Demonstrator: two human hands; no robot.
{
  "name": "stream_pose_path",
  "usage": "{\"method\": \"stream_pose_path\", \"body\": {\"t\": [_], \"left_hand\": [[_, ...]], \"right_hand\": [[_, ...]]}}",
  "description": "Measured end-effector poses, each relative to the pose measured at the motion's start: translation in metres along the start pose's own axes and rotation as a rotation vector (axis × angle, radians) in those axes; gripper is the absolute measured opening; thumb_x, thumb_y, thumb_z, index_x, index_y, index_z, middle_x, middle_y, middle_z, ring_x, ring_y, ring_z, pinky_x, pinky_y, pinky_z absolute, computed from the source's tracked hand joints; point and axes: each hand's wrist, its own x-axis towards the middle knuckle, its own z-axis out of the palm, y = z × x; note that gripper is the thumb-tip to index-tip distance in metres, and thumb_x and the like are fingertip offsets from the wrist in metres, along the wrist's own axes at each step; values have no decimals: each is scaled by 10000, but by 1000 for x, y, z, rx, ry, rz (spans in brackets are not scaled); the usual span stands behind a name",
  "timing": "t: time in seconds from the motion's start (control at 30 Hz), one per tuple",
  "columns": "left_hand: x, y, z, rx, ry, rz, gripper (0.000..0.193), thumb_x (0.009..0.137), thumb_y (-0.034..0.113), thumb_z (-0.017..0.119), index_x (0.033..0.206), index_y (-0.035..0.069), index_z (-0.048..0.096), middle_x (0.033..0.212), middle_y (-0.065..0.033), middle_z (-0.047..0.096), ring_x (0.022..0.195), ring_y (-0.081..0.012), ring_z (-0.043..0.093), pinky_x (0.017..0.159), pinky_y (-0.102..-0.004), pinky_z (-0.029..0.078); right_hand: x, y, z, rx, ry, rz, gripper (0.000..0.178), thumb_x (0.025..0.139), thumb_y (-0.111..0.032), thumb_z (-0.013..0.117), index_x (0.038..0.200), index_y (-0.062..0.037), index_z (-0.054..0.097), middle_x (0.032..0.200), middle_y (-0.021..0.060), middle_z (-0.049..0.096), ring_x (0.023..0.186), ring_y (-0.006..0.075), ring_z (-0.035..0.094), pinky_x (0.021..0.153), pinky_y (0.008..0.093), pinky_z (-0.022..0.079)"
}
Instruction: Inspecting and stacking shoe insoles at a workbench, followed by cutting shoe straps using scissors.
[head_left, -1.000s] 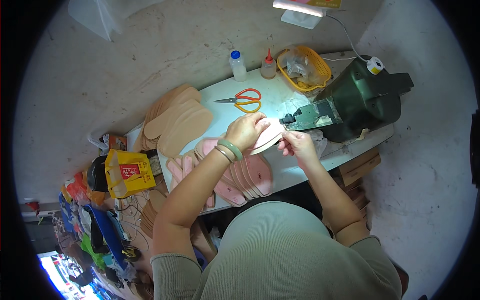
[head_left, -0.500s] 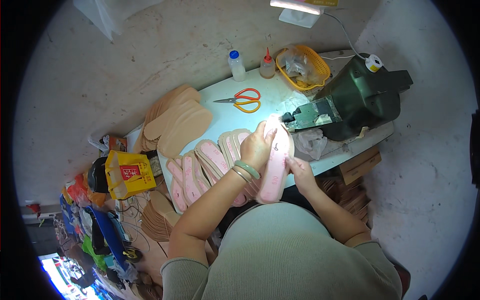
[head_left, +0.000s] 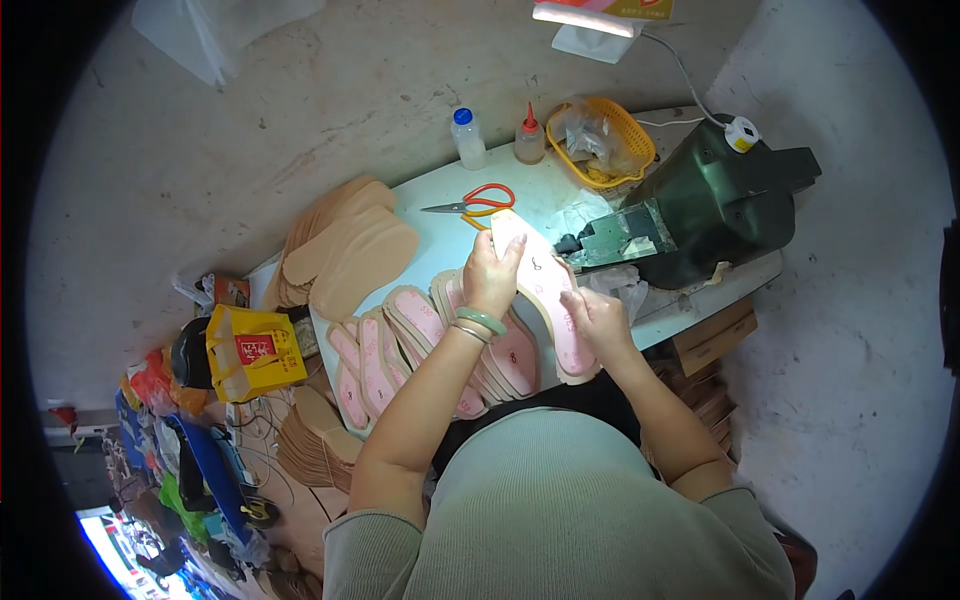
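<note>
Insole [head_left: 549,288], pink, tan-rimmed, slim-waisted, in the pinch of both hands [head_left: 490,280] [head_left: 604,322]

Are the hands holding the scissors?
No, the scissors lie on the table, while the left hand and right hand both grip a pink insole.

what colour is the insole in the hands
Mostly pink: the insole has a beige edge, in the head view.
</note>
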Motion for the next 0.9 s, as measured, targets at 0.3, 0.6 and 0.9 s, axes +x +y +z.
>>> {"method": "stream_pose_path", "body": {"t": [0.3, 0.6, 0.9], "left_hand": [[25, -14, 11, -200, 200, -131, 353, 892, 267, 611, 1069, -33, 555, 939, -206, 672, 862, -304, 668, 777, -371, 501], [64, -4, -6, 386, 216, 345, 487, 885, 299, 623, 1156, -80, 484, 1037, -208, 612, 1010, -322, 580, 904, -400, 437], [81, 39, -35, 609, -858, 658, 329, 807, 423, 675, 1006, 163, 702, 927, -38, 591, 982, -240, 506, 885, -364, 383]], "right_hand": [[-23, 17, -22, 1249, -602, 434, 374, 904, -304, 593, 1072, 29, 598, 891, 95, 663, 724, 173, 658, 595, 298, 525], [-8, -4, 7, 1197, -275, 522, 226, 916, -247, 586, 1007, -41, 583, 805, 28, 614, 602, 78, 559, 507, 219, 440], [28, -25, 25, 1095, -185, 596, 227, 930, -274, 594, 882, -57, 638, 654, -6, 600, 491, 50, 512, 444, 188, 379]]}}
